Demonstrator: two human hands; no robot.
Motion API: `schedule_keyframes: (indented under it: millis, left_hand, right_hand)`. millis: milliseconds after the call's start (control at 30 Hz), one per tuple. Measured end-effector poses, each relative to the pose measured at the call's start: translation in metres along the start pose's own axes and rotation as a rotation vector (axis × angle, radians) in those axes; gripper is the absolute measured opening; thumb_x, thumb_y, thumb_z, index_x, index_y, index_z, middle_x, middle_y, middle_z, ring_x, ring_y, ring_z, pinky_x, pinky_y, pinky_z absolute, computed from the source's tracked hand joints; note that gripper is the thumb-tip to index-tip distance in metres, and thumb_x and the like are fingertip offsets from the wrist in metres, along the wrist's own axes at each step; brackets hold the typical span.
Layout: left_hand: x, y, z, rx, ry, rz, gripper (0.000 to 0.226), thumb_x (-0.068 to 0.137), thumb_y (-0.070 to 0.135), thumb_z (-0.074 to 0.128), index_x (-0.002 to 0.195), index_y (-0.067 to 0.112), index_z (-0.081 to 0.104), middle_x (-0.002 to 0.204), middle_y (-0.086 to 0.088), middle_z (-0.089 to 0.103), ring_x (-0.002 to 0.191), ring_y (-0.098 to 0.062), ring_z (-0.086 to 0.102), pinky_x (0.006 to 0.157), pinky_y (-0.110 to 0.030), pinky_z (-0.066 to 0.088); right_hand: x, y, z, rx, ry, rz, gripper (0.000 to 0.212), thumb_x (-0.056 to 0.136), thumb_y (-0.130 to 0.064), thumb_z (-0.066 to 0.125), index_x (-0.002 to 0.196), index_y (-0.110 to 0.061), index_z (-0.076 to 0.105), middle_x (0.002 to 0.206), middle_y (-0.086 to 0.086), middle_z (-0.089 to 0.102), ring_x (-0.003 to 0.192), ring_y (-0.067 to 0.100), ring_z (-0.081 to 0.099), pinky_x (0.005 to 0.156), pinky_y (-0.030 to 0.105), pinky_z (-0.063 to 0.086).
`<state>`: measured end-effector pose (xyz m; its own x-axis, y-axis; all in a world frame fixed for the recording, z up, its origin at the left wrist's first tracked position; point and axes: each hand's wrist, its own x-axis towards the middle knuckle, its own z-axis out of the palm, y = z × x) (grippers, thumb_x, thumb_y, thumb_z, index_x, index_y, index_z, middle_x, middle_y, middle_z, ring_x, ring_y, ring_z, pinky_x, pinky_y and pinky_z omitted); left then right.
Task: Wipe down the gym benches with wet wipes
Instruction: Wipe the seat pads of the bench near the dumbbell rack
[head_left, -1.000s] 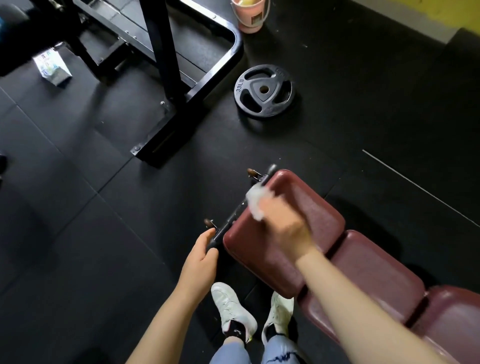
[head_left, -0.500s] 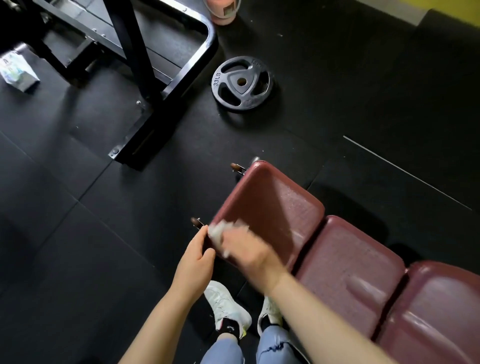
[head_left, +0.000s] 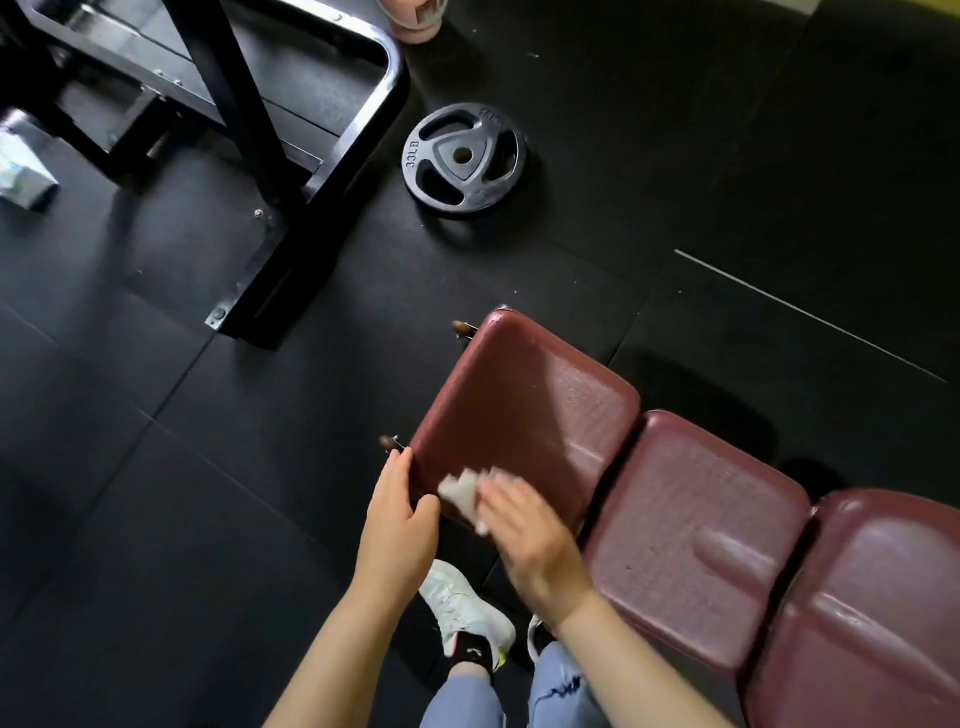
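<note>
The dark red padded vinyl gym bench (head_left: 675, 519), built of three cushioned sections, runs on a diagonal from the lower right of the view up toward the centre, so its long axis leads away from the person's right side, and the end pad (head_left: 524, 410) lies directly ahead of both hands. The right hand (head_left: 524, 535) lies flat with fingers stretched out, pressing a crumpled white wet wipe (head_left: 464, 493) onto the near corner of that end pad. The left hand (head_left: 400, 519) curls around the pad's near left edge, thumb on top, seemingly to steady it. The right hand is the nearer one to the unwiped stretch, which I judge lies up and to the right along the pad; part of its far side shows a wet sheen. On the black rubber floor (head_left: 156, 519) beyond lies a black iron weight plate (head_left: 465, 158) marked "33LB". No brand shows on the bench.
</note>
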<state>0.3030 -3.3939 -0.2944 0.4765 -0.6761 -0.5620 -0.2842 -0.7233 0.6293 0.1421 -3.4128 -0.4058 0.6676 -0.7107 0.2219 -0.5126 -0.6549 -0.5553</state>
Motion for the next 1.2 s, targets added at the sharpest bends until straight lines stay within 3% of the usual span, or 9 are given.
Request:
schedule_keyframes:
  millis: [100, 300, 400, 533, 633, 700, 867, 1000, 1200]
  left_hand:
    - [-0.002, 0.002, 0.001, 0.079, 0.035, -0.016, 0.067, 0.090, 0.002, 0.047, 0.152, 0.022, 0.029, 0.156, 0.013, 0.024, 0.144, -0.001, 0.018, 0.111, -0.019, 0.017]
    - [-0.001, 0.001, 0.010, 0.226, 0.008, 0.048, 0.072, 0.089, 0.007, 0.049, 0.155, 0.021, 0.022, 0.162, 0.007, 0.014, 0.149, -0.008, 0.010, 0.121, -0.033, 0.017]
    - [-0.001, 0.003, 0.014, 0.291, 0.009, 0.066, 0.073, 0.090, 0.011, 0.050, 0.155, 0.019, 0.020, 0.163, 0.005, 0.010, 0.149, -0.010, 0.006, 0.122, -0.037, 0.016]
    - [0.000, 0.005, 0.015, 0.334, -0.021, 0.047, 0.077, 0.090, 0.013, 0.052, 0.156, 0.020, 0.013, 0.164, 0.007, 0.003, 0.150, -0.009, 0.001, 0.122, -0.038, 0.017]
    - [0.000, 0.007, 0.014, 0.336, -0.005, 0.040, 0.083, 0.089, 0.014, 0.053, 0.157, 0.023, 0.006, 0.163, 0.009, 0.004, 0.149, -0.009, 0.003, 0.121, -0.038, 0.021]
    - [0.001, 0.005, 0.014, 0.360, -0.011, 0.052, 0.084, 0.088, 0.015, 0.054, 0.157, 0.023, 0.005, 0.164, 0.010, 0.001, 0.149, -0.008, 0.001, 0.120, -0.037, 0.022]
    - [0.001, 0.001, 0.019, 0.457, -0.033, 0.058, 0.084, 0.090, 0.019, 0.052, 0.157, 0.023, 0.002, 0.163, 0.011, -0.011, 0.150, -0.010, -0.008, 0.120, -0.040, 0.024]
    - [0.002, 0.002, 0.022, 0.507, -0.043, 0.050, 0.086, 0.090, 0.022, 0.051, 0.156, 0.022, -0.004, 0.162, 0.010, -0.015, 0.150, -0.013, -0.011, 0.119, -0.043, 0.026]
    - [0.003, 0.002, 0.021, 0.548, -0.056, 0.062, 0.087, 0.090, 0.022, 0.051, 0.156, 0.020, -0.006, 0.163, 0.005, -0.017, 0.150, -0.015, -0.012, 0.120, -0.042, 0.023]
  right_hand:
    - [-0.005, 0.017, -0.019, -0.054, -0.042, -0.154, 0.027, 0.097, -0.009, 0.052, 0.118, -0.010, 0.069, 0.132, 0.002, 0.062, 0.117, 0.024, 0.056, 0.106, 0.040, 0.039]
    - [0.095, 0.107, -0.071, -0.312, 0.144, 0.280, 0.023, 0.088, -0.013, 0.050, 0.097, -0.010, 0.071, 0.102, 0.010, 0.064, 0.084, 0.034, 0.057, 0.077, 0.039, 0.041]
    - [0.089, 0.084, -0.053, -0.097, 0.147, 0.395, 0.022, 0.083, -0.004, 0.051, 0.095, -0.008, 0.069, 0.089, 0.011, 0.063, 0.077, 0.035, 0.058, 0.071, 0.041, 0.045]
    - [0.004, 0.010, -0.024, 0.183, -0.051, 0.165, 0.035, 0.083, -0.002, 0.052, 0.116, -0.012, 0.062, 0.099, 0.004, 0.067, 0.088, 0.024, 0.061, 0.081, 0.040, 0.052]
    - [-0.014, 0.000, -0.033, 0.197, -0.320, -0.052, 0.025, 0.079, -0.006, 0.058, 0.103, -0.016, 0.060, 0.090, 0.001, 0.060, 0.084, 0.021, 0.055, 0.071, 0.037, 0.052]
    - [0.018, 0.035, -0.043, 0.112, -0.317, -0.126, 0.015, 0.081, -0.011, 0.053, 0.093, -0.011, 0.062, 0.081, 0.005, 0.059, 0.073, 0.026, 0.057, 0.064, 0.038, 0.052]
    - [0.117, 0.131, -0.084, -0.151, -0.006, 0.323, 0.023, 0.083, -0.019, 0.044, 0.082, -0.004, 0.061, 0.082, 0.018, 0.057, 0.075, 0.039, 0.056, 0.067, 0.045, 0.048]
    - [0.109, 0.113, -0.073, -0.090, 0.118, 0.691, 0.012, 0.086, 0.000, 0.049, 0.090, -0.006, 0.058, 0.092, 0.014, 0.054, 0.086, 0.037, 0.052, 0.073, 0.037, 0.036]
    - [-0.020, 0.012, -0.040, 0.243, -0.164, 0.321, 0.036, 0.070, 0.009, 0.056, 0.097, -0.014, 0.056, 0.089, 0.001, 0.055, 0.080, 0.020, 0.052, 0.074, 0.035, 0.048]
